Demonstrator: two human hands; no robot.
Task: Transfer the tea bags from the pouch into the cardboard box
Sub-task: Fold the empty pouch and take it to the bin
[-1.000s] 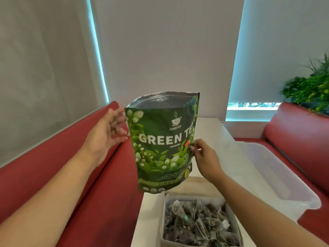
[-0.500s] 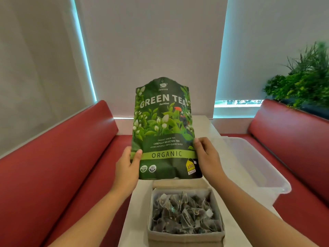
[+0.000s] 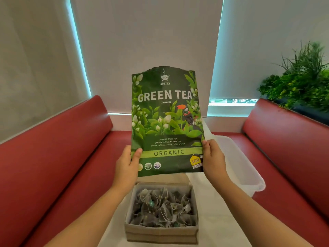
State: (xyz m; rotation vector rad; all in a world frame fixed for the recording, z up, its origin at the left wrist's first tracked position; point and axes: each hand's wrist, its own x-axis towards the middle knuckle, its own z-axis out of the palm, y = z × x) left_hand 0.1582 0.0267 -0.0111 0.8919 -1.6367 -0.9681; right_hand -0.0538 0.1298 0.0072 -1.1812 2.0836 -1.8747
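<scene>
Two hands hold the green pouch upright above the cardboard box: left hand and right hand each pinch a lower edge. Many tea bags fill the box on the table

I see a café-like booth: two red padded benches face a white tabletop, with a window blind and a plant.

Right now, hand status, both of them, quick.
Left hand: closed, pinching the lower left edge of the green tea pouch.
Right hand: closed, gripping the pouch's lower right edge.
</scene>
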